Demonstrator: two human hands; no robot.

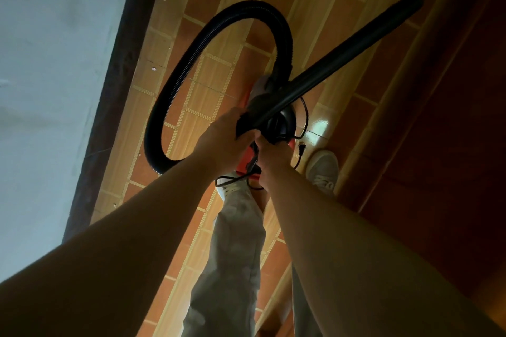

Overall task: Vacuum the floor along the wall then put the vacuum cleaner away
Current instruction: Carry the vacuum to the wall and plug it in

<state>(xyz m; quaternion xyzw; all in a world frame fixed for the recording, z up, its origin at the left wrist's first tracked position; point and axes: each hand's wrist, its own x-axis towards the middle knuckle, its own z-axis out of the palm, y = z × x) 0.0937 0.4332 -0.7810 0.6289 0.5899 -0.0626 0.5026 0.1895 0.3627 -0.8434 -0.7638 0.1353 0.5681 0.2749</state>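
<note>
view straight down from head height. both bare arms reach fwd over a tiled floor (213, 71) of orange & cream tiles.

left hand (224, 139): fingers curled tight round the near end of a black wand (342, 52), where the tube meets its cuff. the wand runs up & to the right, away from the body, tip near the top right corner.

right hand (271, 156): just beside the left, nearly touching it, fingers closed on a thin black cord (238, 178). can't tell if it grips a carry handle too. the cord hangs in loose loops under both hands, & its plug (302, 148) dangles to the right.

vacuum cleaner (282, 123): right beyond the hands, mostly hidden by them & the wand. dark round part w/ bits of orange & pale grey showing. can't tell if it sits on the floor or is lifted. a black ribbed hose (246, 8) makes one big loop from its top, out to the left & back under the left forearm.

any label on the machine is hidden or too dark to read.

below: grey trousers (235, 241) & a grey shoe (323, 169) on the tiles, right of the plug; pale marks by its laces too blurred to read.

left side: pale wall (54, 63) w/ a dark skirting board (115, 85) along its foot, near the hose loop.
</note>
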